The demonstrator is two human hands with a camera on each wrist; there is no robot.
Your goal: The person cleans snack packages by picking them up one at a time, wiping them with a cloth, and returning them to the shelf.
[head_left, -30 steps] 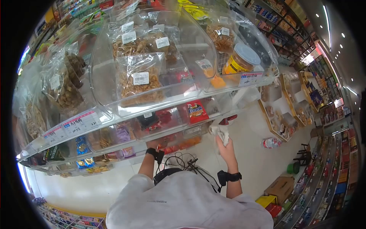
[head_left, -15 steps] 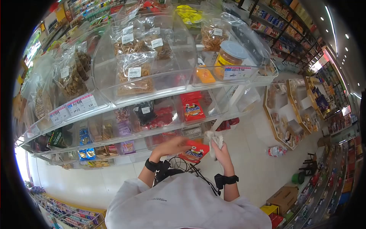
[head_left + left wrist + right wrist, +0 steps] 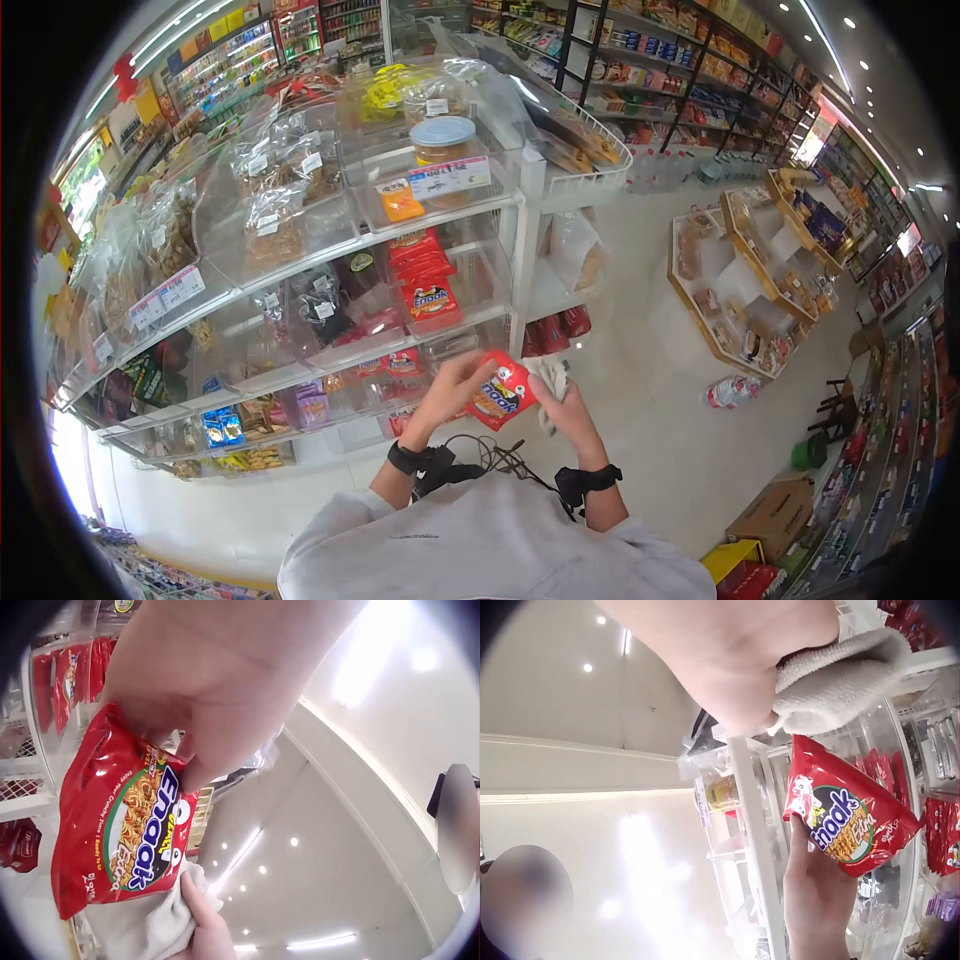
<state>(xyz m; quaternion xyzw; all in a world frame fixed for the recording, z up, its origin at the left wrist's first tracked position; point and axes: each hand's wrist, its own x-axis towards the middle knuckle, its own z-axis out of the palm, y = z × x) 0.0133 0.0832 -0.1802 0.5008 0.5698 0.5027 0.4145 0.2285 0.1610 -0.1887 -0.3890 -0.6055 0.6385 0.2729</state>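
A red Enaak snack packet (image 3: 502, 396) is held up in front of the body, its printed face turned upward. My left hand (image 3: 440, 396) grips one edge of it, thumb on the printed front in the right wrist view. On the packet's other side my right hand (image 3: 574, 418) holds a whitish cloth (image 3: 844, 684), bunched in the fingers. The cloth lies right at the packet's edge in both wrist views. More red Enaak packets (image 3: 428, 283) fill a clear bin on the shelf just beyond the hands.
A tiered shelf with clear bins (image 3: 350, 235) of bagged snacks stands ahead and left. Black cables (image 3: 490, 452) hang before the body. Wooden display stands (image 3: 700, 330), a wrapped bottle pack (image 3: 733, 391) and a cardboard box (image 3: 772, 518) are on the floor at right.
The left hand came out from the shelf with a red Enaak packet and brought it to the right hand's cloth. The head view has swung, shifting the shelf to the left.
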